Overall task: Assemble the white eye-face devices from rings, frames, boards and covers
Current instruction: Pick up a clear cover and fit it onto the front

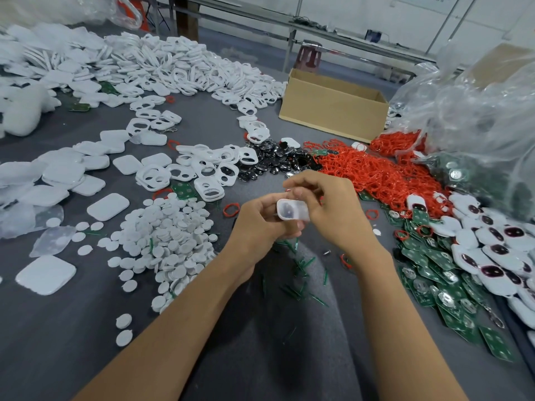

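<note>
Two-handed, holding one half-built white device just above the desk, cradling it in the curled left hand and pinching its top with the right hand, likely for pressing parts flush. Working amid heaps of frames, red rings and green boards, all within reach.

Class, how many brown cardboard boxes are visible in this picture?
2: one open brown cardboard box on the grey table, centre back; a second cardboard box upper right, half hidden behind clear plastic bags. More may be hidden.

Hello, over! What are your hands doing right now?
Gripping with left hand and right hand. One white device between them, dark inside. Nothing blocking.
</note>
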